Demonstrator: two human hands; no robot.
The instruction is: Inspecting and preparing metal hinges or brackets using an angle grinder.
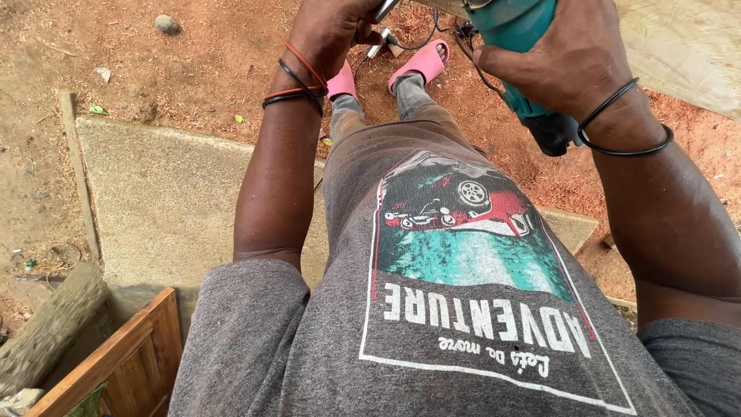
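Observation:
My right hand (567, 58) grips the body of a teal power tool (515, 27) at the top of the view; its black rear end and cord hang below the hand. My left hand (328, 31) is closed around a small metal piece (384, 9) at the tool's front, partly cut off by the frame's top edge. Black and red bands circle my left wrist, black bands my right. A pale wooden board (687, 54) lies at the upper right, beside the tool.
I look down my grey printed shirt to my pink sandals (421, 66) on red sawdust-strewn ground. A concrete slab (166, 201) lies to the left. A wooden frame (123, 359) and a log (46, 328) sit at the lower left. A stone (166, 23) lies far left.

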